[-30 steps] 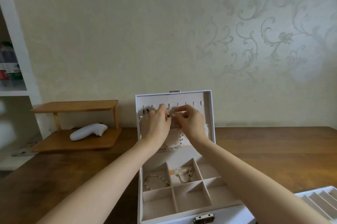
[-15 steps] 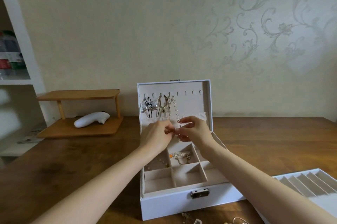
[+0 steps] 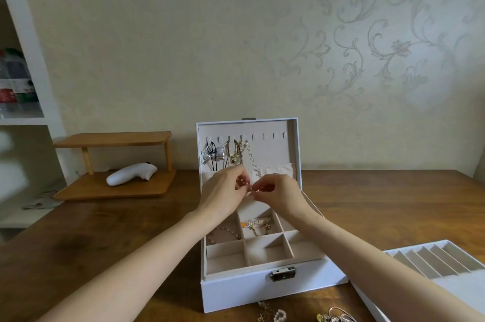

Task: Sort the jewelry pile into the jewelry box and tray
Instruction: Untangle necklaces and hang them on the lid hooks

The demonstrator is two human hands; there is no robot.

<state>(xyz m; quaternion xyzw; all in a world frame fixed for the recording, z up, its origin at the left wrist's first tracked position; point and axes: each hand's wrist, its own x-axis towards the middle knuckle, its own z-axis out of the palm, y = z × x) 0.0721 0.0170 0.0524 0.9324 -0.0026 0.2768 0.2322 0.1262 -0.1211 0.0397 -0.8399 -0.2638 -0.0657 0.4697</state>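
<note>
A white jewelry box (image 3: pixel 262 287) stands open on the wooden table, its lid upright. On the lid's hooks hang a silver bow piece (image 3: pixel 213 156), a gold necklace (image 3: pixel 234 155) and a pearl chain (image 3: pixel 251 157). In front of the lid's fabric pocket, my left hand (image 3: pixel 225 191) and my right hand (image 3: pixel 277 193) pinch the lower end of that pearl chain between them. Two back compartments hold a bead bracelet (image 3: pixel 225 233) and a gold chain (image 3: pixel 258 224). A white slotted tray (image 3: pixel 433 264) lies at the right. The jewelry pile (image 3: pixel 301 316) sits at the bottom edge.
A two-tier wooden stand (image 3: pixel 115 164) with a white handheld device (image 3: pixel 131 177) on it is at the back left. A white shelf unit (image 3: pixel 23 85) with bottles stands at the far left. The wallpapered wall rises just behind the box.
Both hands came down from the lid's hooks to the fabric pocket, leaving the pearl chain hanging from a hook. The view has tilted down, bringing the jewelry pile into sight.
</note>
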